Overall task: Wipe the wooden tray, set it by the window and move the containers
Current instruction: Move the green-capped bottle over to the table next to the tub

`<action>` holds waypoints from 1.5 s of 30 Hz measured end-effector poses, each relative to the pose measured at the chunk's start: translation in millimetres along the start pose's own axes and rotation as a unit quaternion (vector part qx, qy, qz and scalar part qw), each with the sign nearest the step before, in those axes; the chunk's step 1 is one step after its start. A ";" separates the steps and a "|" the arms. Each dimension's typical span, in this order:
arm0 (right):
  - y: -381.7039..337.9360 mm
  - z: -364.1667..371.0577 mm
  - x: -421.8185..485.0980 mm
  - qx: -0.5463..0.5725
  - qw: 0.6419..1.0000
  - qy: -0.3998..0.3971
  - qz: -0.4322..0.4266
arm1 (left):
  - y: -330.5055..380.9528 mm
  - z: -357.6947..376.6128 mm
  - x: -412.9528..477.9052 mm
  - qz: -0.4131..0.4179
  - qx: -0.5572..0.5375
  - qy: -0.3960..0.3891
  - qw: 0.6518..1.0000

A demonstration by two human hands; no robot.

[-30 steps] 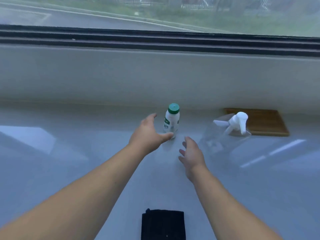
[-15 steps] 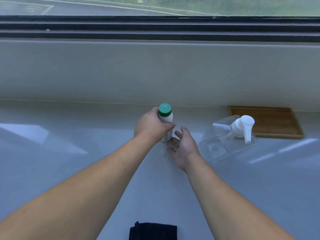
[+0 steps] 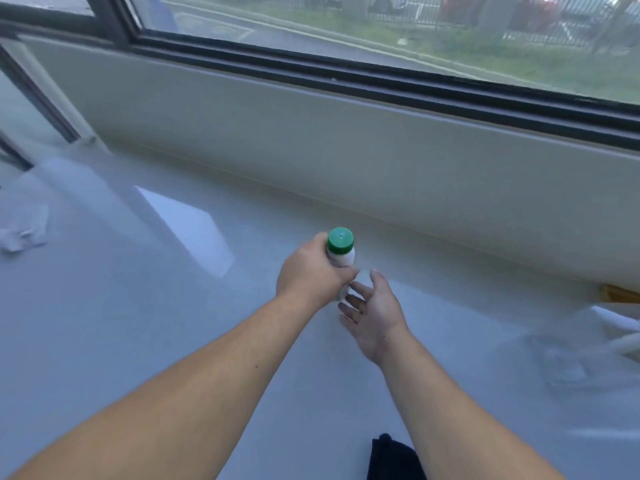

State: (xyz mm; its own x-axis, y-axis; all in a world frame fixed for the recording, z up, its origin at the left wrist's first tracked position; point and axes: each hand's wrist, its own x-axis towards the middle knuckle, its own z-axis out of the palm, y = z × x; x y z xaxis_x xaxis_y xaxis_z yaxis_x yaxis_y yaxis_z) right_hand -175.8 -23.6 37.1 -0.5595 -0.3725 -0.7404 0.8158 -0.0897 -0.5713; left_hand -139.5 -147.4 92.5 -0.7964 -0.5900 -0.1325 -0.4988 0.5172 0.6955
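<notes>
Head view, left hand (image 3: 311, 275) gripping green-capped bottle (image 3: 341, 252), right hand (image 3: 375, 315) spread wide beside it.

Left hand (image 3: 311, 277) grips green-capped bottle (image 3: 341, 252) (right hand (image 3: 375, 315) spread beside).

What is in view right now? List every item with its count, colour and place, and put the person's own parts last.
bottle: one, white with a green cap, upright near the back of the counter, gripped.
wooden tray: one, brown, far right against the wall, mostly cut off.
spray bottle: one, clear with white trigger, right edge, partly cut off.
cloth: one, black, bottom edge of the counter.
counter: one, glossy pale grey.
window: one, dark frame, above the wall.
left hand: wrapped around the bottle.
right hand: open, beside the bottle's base.
</notes>
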 end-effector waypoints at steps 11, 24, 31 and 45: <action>177.7 235.1 -49.6 -0.123 0.980 -0.131 0.083 | -206.9 -221.0 -98.1 -0.136 -0.022 0.148 0.979; 418.6 433.2 -152.8 -0.296 0.913 -0.241 0.144 | -418.6 -395.9 -269.1 -0.299 -0.035 0.281 0.911; 534.3 491.4 -187.2 -0.368 0.875 -0.265 0.171 | -507.8 -444.6 -349.8 -0.381 -0.061 0.344 0.856; 656.2 548.0 -197.9 -0.462 0.823 -0.281 0.175 | -608.4 -478.0 -410.1 -0.430 -0.085 0.395 0.807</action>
State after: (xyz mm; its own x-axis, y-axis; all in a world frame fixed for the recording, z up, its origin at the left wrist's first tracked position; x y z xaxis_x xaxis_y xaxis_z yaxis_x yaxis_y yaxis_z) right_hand 550.5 -515.0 2.8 0.0539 -0.6172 -0.7850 0.3083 0.7580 -0.5748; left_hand 654.0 -516.5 61.4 0.3198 -0.9316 -0.1728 -0.6439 -0.3475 0.6816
